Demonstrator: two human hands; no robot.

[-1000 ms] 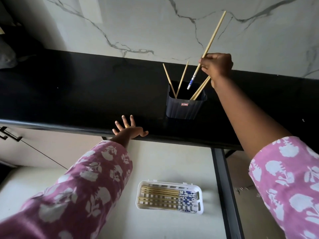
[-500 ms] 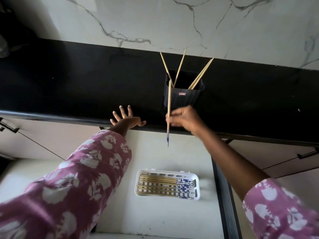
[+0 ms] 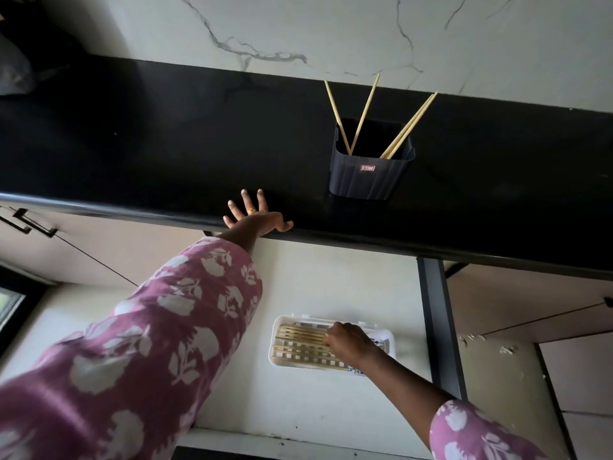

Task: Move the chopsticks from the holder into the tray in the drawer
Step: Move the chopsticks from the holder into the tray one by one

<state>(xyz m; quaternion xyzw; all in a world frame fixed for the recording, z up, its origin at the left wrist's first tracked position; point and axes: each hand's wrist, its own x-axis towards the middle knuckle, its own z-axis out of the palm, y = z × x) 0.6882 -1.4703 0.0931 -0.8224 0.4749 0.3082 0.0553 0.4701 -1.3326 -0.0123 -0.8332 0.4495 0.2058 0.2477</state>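
Right hand: half a second ago it carried one stick in front of the holder. Now it is down on the right half of the tray, knuckles up.
Grip of the right hand: the fingers bend over the sticks lying there. I cannot tell whether they still pinch the carried stick, because the hand hides it.
White slotted plastic tray: it sits in the near part of the open pale drawer. The laid wooden chopsticks run left to right in it.
Left hand: it is in the same place as before, flat on the near edge of the glossy black worktop, with the fingers wide and holding nothing.
Dark ribbed plastic holder: it stands on the worktop, far and right of the left hand. Four standing wooden chopsticks lean in it, the same number as half a second ago.
Meaning for the task: one more stick is reaching the tray. In my judgement, four sticks remain to be moved.
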